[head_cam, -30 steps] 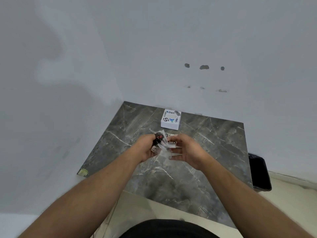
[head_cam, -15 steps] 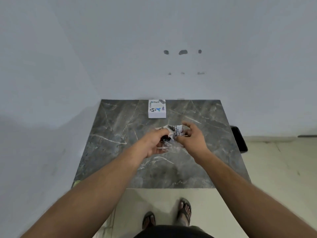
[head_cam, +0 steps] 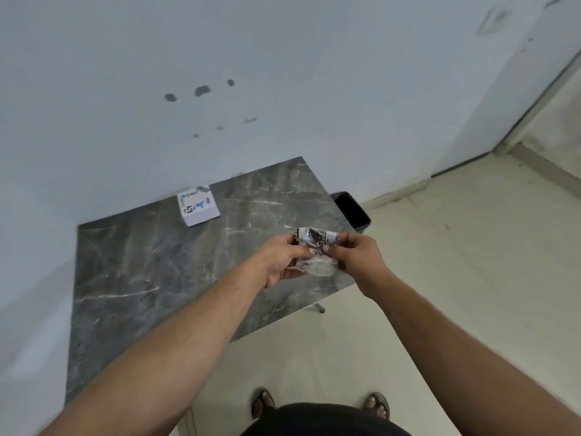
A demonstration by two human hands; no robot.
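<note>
A small crumpled plastic packet (head_cam: 316,242), clear with a black-and-white printed label, is held between both hands above the right part of a dark marble table (head_cam: 151,272). My left hand (head_cam: 283,259) pinches its left end with thumb and fingers. My right hand (head_cam: 356,253) pinches its right end, fingers curled round it. What is inside the packet is hidden by the fingers and the crinkled film.
A white printed box (head_cam: 198,209) stands at the table's back edge against the white wall. A black bin (head_cam: 350,209) sits on the floor beside the table's right side. Pale tiled floor lies to the right; my sandalled feet (head_cam: 320,404) are below.
My view has swung to the right, so the table now sits left. Both hands, still holding the packet, have moved toward the table's right edge, and the packet is stretched out between them.
</note>
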